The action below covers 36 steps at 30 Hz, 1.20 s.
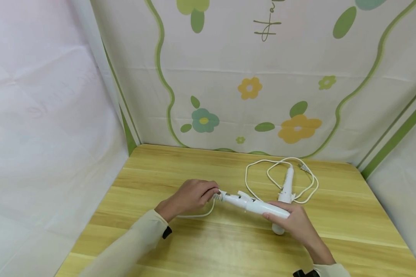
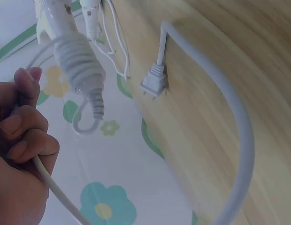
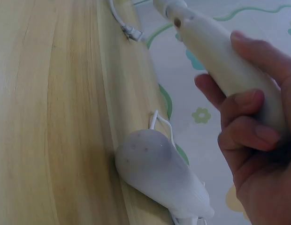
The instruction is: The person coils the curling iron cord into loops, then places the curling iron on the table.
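Observation:
My right hand (image 1: 297,222) grips the thick barrel of a white curling iron (image 1: 263,208), held at a slant above the table with its handle toward the left. Several turns of its white cord (image 2: 77,61) are wrapped around the handle end. Beside that end, my left hand (image 1: 194,193) holds the cord with curled fingers, and a length runs down from them in the left wrist view. A two-pin plug (image 2: 155,82) lies on the wood. Under the right hand rests a second white curling iron (image 1: 287,186), its rounded tip (image 3: 143,150) nearest me.
The second iron's cord (image 1: 247,175) spreads in loose loops toward the back of the wooden table (image 1: 215,246), with its plug (image 1: 303,167) at the back right. A flower-printed cloth (image 1: 225,96) hangs behind the table; pale cloth walls (image 1: 48,127) stand at both sides.

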Motion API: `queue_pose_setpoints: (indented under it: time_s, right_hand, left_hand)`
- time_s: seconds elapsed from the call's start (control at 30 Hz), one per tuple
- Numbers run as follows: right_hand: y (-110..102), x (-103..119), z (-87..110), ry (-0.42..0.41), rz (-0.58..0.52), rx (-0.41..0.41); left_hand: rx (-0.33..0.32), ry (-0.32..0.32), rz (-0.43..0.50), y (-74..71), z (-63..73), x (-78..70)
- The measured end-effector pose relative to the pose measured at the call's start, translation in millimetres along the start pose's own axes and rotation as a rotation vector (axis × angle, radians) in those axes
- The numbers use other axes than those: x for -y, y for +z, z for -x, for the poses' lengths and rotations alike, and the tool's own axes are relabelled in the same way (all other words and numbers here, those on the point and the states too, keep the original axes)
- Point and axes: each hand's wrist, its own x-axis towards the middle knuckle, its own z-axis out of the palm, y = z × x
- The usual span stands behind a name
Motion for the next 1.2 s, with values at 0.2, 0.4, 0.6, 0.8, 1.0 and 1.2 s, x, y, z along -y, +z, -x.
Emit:
queue_pose_setpoints:
  time_s: [0.2,0.4,0.6,0.8,1.0,1.2]
  right_hand:
    - [-4,1,2.6,-0.029,-0.050,0.096]
    - [-6,-4,6.3,-0.086,-0.118,0.170]
    - [-10,-11,8.4,-0.201,-0.158,0.219]
    - [-14,-9,7.9,-0.305,-0.258,0.248]
    - [-15,-4,7.5,-0.258,-0.286,0.176]
    - [-15,0,7.7,-0.221,-0.279,0.116]
  left_hand:
    - [0.010,0.042,-0.023,-4.3,-1.8,4.5]
    - [0.058,0.078,0.022,-5.8,-3.0,6.8]
    - [0.214,0.041,0.268,-9.0,-3.9,9.5]
    - [0.334,-0.060,0.605,-11.6,-6.1,11.8]
    - [0.212,-0.083,0.722,4.6,-5.0,11.1]
    - [0.100,-0.022,0.762,17.0,-1.6,10.9]
